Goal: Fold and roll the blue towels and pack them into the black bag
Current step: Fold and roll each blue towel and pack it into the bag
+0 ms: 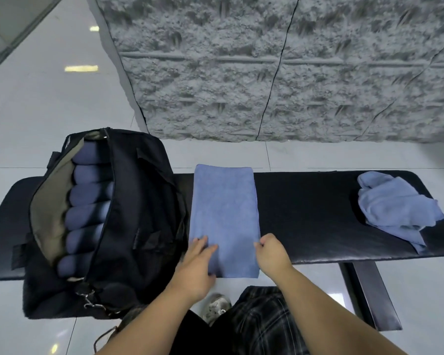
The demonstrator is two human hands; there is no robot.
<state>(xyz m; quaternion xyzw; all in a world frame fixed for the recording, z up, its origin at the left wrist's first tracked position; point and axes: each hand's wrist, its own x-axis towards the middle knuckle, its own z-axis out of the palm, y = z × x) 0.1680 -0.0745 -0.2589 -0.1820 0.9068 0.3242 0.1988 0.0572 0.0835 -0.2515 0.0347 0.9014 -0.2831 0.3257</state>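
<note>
Most of the packing looks done. The black bag (128, 201) stands open at the left end of the counter (305, 213), and a row of rolled towels (87, 211) fills its opening, side by side from back to front; about six rolls show.

A folded towel (223, 213) lies flat as a long strip on the counter just right of the bag, its near end hanging slightly over the counter's front edge. The left hand (198, 267) rests on the strip's near left corner with its fingers straight and spread, pressing the cloth down. The right hand (269, 254) has its fingers curled at the strip's near right edge and appears to pinch it. So the fold of this towel seems finished, and the roll is not yet begun.

One more crumpled towel (397, 208) sits in a loose heap near the right end of the counter, well apart from both hands, not yet folded. By this view, two towels are left to roll and pack.
</note>
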